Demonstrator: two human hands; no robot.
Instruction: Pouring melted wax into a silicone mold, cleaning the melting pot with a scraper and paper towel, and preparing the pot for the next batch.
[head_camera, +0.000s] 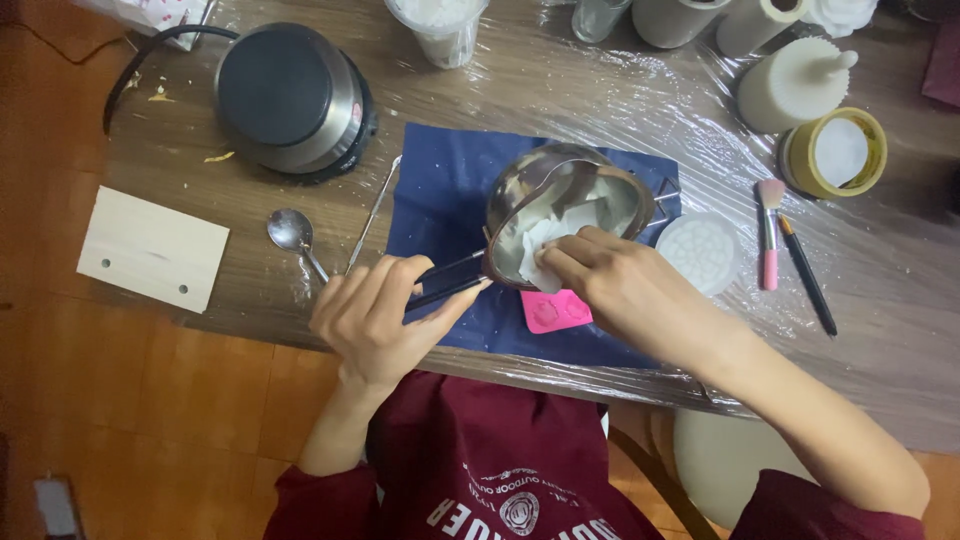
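Near the front edge of the table (600, 95), on a blue cloth (440, 190), there is little free room: a spoon (292, 233) lies left and a pink mold (555, 311) sits close. The left hand (375, 320) is closed around the black handle of a metal pot (560, 205), tipped toward the person. The right hand (625, 290) reaches in from the right, fingers pinching a white paper towel (550, 240) inside the pot.

Film-covered wooden table (560, 90), orange wood floor (150, 400)
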